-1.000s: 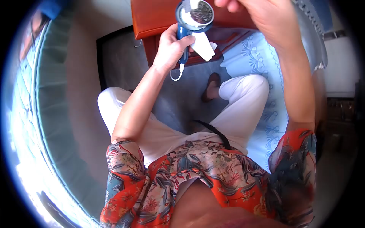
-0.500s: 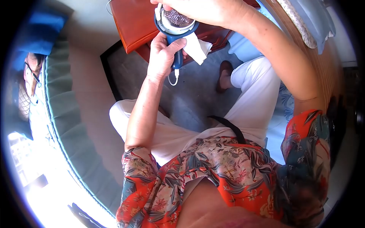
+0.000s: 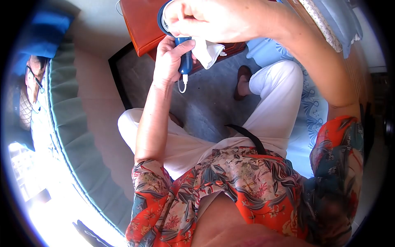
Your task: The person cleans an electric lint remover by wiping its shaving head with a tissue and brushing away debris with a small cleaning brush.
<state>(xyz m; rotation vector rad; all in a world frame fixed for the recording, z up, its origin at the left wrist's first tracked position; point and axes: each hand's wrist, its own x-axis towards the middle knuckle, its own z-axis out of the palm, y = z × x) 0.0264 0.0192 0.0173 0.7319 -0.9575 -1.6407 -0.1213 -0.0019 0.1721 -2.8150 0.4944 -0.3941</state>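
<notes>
Gripping the handle of the blue device (image 3: 186, 62) at the upper middle of the frame, the left hand (image 3: 168, 61) is clamping firmly on it, its thumb lying across the front. The right hand (image 3: 198, 18) is curling over the device's round head; whether its fingers are pinching anything, I cannot tell. For good control, the left hand should be bracing the handle while the right is working gently, leaving the white cable (image 3: 184, 87) slack. The device is pointing its head toward the top edge, its long axis running almost vertically and leaning slightly left. A white sheet (image 3: 208, 54) is hanging just right of the handle, and beyond, a reddish wooden surface (image 3: 140, 26) is showing at the top of the frame
</notes>
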